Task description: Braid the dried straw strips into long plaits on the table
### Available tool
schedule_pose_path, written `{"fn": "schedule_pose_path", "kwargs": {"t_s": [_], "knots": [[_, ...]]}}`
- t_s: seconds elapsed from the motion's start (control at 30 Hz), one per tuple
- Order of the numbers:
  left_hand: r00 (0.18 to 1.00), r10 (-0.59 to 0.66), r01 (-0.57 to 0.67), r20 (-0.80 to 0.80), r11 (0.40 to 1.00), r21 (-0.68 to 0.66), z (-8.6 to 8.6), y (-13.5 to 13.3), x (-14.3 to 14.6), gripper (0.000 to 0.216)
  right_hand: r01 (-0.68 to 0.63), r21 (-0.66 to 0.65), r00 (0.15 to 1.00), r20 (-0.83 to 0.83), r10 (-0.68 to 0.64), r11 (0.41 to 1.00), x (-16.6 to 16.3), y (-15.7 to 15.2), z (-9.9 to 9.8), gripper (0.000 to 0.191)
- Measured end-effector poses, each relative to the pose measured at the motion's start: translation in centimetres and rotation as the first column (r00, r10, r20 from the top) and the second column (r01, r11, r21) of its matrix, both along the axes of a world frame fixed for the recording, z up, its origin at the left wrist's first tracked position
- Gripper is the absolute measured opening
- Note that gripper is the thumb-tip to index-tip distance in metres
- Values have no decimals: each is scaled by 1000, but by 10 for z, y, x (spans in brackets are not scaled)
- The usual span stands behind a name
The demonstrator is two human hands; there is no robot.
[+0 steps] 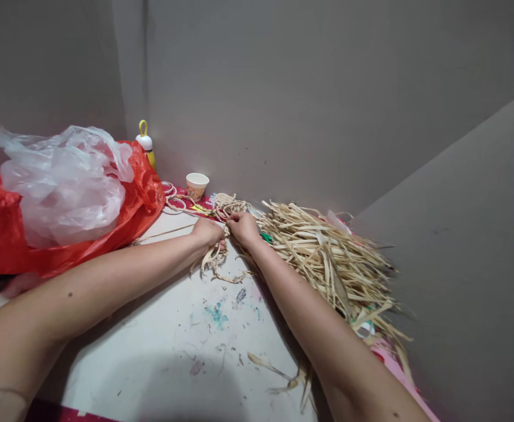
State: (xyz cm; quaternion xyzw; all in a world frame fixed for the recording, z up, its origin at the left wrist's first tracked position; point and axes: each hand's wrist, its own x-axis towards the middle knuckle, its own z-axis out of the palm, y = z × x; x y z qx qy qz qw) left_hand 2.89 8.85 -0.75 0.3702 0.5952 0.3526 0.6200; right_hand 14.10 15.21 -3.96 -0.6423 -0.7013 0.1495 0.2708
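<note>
Both my hands meet over the far part of the white table, closed around a braided cord of dried plant strips point(216, 258). My left hand point(208, 232) grips it from the left, with loose strip ends hanging below the fingers. My right hand point(243, 227) pinches the same piece at its upper end. A thin knotted tail of the cord curves over the table just below my hands. Right behind them lies a coil of similar braided cord point(230, 203). The fingertips are small and partly hidden.
A heap of dried leaf strips point(327, 258) lies to the right, along the grey wall. On the left sits a clear plastic bag point(67, 181) on a red bag point(151, 193). A paper cup point(197, 186) and a yellow-and-white bottle point(145, 143) stand at the back. Scraps dot the white tabletop point(173, 351).
</note>
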Motion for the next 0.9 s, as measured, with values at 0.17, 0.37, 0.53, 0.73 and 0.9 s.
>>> {"fn": "schedule_pose_path", "kwargs": {"t_s": [0.17,0.37,0.53,0.73,0.9], "knots": [[998,-35,36,-47,999,23,-6,-2,-2,35,-62,-25,998,-10,62,998,2,-14,4,18],[994,-69,74,-80,996,57,-1,2,-7,32,-109,-103,981,-172,90,989,8,-25,27,16],[988,-153,152,20,988,35,10,6,-16,12,-92,-220,906,-423,-10,971,6,-51,54,9],[954,-268,266,131,963,36,9,10,-19,15,-198,-471,753,-634,-175,859,-4,-87,47,14],[959,-249,247,132,968,33,1,12,-21,17,-289,-565,664,-700,-263,773,0,-87,35,8]]}}
